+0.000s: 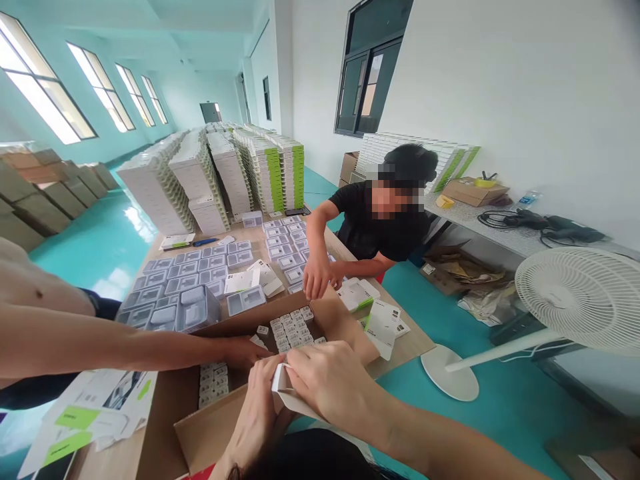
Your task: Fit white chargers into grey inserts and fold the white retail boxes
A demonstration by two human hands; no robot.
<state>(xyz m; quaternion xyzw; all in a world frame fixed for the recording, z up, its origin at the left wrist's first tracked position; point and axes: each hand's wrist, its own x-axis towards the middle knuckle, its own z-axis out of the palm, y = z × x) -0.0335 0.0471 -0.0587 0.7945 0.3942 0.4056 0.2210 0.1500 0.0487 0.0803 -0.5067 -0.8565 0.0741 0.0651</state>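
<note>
Between my hands is a small white paper box (295,402), with a flap or end panel standing up. My left hand (260,400) grips its left side, fingers closed. From the right, my right hand (330,377) has its fingers bent over the top edge of the same box. Just beyond my hands lies a large open cardboard box (210,427) with rows of small white printed cubes (293,330) in it. A co-worker's arm (190,350) reaches into that box from the left. The underside of the white box is hidden.
Across the table (415,341) a person in black (383,227) works over the cardboard box's far edge. Clear plastic trays (187,270) and flat printed cartons (383,327) cover the tabletop. Tall carton stacks (155,180) stand behind; a white fan (565,293) is at right.
</note>
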